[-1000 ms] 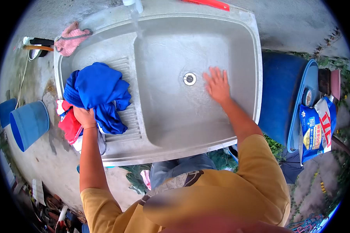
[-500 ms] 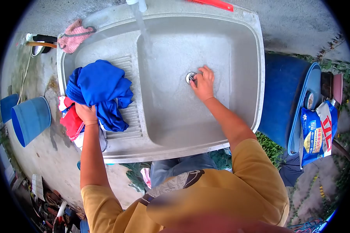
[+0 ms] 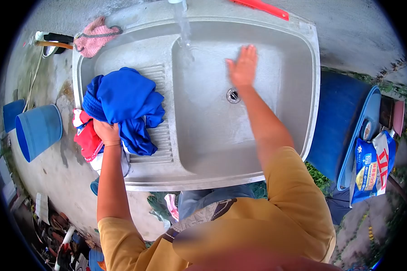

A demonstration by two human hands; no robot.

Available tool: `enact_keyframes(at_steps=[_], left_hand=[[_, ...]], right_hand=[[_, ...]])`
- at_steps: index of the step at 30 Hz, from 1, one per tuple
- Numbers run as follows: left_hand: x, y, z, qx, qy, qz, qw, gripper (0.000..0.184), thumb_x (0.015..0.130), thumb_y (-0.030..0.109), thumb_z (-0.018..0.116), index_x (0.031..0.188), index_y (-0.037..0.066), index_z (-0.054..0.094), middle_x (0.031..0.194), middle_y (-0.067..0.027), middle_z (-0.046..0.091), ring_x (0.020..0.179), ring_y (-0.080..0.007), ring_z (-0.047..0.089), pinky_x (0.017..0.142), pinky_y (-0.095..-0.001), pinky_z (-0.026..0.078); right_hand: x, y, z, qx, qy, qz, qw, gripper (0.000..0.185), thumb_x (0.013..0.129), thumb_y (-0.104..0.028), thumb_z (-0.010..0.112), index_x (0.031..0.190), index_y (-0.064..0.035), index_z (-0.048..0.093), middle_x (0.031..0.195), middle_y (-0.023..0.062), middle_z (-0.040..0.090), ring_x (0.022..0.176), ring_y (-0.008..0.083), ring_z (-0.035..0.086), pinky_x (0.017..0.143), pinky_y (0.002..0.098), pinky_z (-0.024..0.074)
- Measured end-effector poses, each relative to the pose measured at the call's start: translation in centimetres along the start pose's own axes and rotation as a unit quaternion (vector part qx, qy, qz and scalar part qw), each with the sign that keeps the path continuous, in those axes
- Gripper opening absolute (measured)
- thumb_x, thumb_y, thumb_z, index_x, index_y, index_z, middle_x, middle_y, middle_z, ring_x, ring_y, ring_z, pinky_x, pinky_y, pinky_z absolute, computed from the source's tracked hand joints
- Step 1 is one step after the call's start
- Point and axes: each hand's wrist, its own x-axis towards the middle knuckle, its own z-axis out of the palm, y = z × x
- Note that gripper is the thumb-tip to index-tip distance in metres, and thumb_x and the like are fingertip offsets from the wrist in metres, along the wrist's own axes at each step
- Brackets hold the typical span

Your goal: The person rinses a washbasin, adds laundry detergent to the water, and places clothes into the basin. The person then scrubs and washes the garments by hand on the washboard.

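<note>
My left hand (image 3: 106, 133) grips a bundle of clothes at the left side of the sink, its fingers hidden in the folds. On top of that bundle is a bunched blue garment (image 3: 124, 97), resting on the ribbed washboard (image 3: 162, 132). Red and white cloth (image 3: 87, 139) hangs over the sink's left rim beneath it. Over in the deep basin (image 3: 208, 140), my right hand (image 3: 244, 67) is open, palm down with fingers stretched out, just above the round drain (image 3: 233, 95). Whether it touches the basin floor I cannot tell. Water (image 3: 183, 31) runs from the tap (image 3: 177, 2).
A pink cloth (image 3: 97, 38) lies on the sink's back left corner, and a red-handled object (image 3: 262, 8) on the back rim. To the right stand a blue barrel (image 3: 334, 122) and a detergent bag (image 3: 371, 167). A blue bucket (image 3: 40, 131) lies on the left.
My right hand has left the drain and moved toward the back of the basin, its fingers straightening. The left hand stays at the clothes. The whole view has shifted slightly.
</note>
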Motion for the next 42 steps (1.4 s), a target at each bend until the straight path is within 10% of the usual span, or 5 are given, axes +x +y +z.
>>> enact_keyframes(at_steps=[14,23,30,38,42], left_hand=[[0.6,0.8,0.1,0.021,-0.005,0.002,1.0,0.063,0.087,0.045,0.069,0.128,-0.001,0.059,0.123,-0.0274,0.062,0.111,-0.0502,0.058,0.094,-0.0535,0.048],[0.9,1.1,0.2,0.014,-0.019,-0.004,1.0,0.065,0.084,0.046,0.071,0.124,-0.004,0.058,0.118,-0.0274,0.063,0.106,-0.0504,0.057,0.091,-0.0536,0.048],[2.1,3.7,-0.9,-0.008,-0.045,-0.046,0.998,0.055,0.082,0.04,0.073,0.117,-0.002,0.061,0.108,-0.0256,0.062,0.1,-0.0472,0.058,0.086,-0.053,0.048],[4.3,6.8,-3.1,-0.031,-0.123,-0.132,0.983,0.071,0.067,0.028,0.086,0.121,-0.007,0.055,0.115,-0.0283,0.06,0.108,-0.0456,0.059,0.095,-0.0487,0.05],[5.2,7.0,-4.2,-0.132,-0.089,-0.134,0.978,0.076,0.069,0.028,0.086,0.127,-0.007,0.052,0.121,-0.0301,0.059,0.115,-0.0472,0.058,0.101,-0.0474,0.047]], right_hand=[[-19.9,1.3,-7.9,0.152,-0.354,-0.484,0.786,0.062,0.092,-0.032,0.068,0.15,-0.0227,0.05,0.163,0.0064,0.037,0.154,0.0267,0.026,0.128,0.0497,0.0154],[-18.6,11.7,-9.2,-0.079,-0.233,-0.014,0.969,0.076,0.093,-0.032,0.066,0.158,-0.0098,0.033,0.168,0.0168,0.021,0.156,0.0378,0.016,0.124,0.0598,0.0121],[-18.0,-1.8,-11.7,0.109,-0.42,-0.107,0.895,0.066,0.092,-0.026,0.069,0.15,-0.003,0.045,0.159,0.0232,0.037,0.147,0.0412,0.036,0.12,0.0501,0.0327],[7.5,-20.7,-33.7,0.152,0.199,-0.294,0.922,0.038,0.09,-0.01,0.069,0.127,-0.0068,0.063,0.122,0.014,0.068,0.122,0.0321,0.059,0.098,0.0434,0.0519],[12.8,-25.8,-37.6,-0.079,0.033,-0.453,0.887,0.047,0.086,-0.004,0.07,0.131,-0.0069,0.061,0.132,0.0136,0.063,0.125,0.0321,0.055,0.102,0.043,0.0493]])
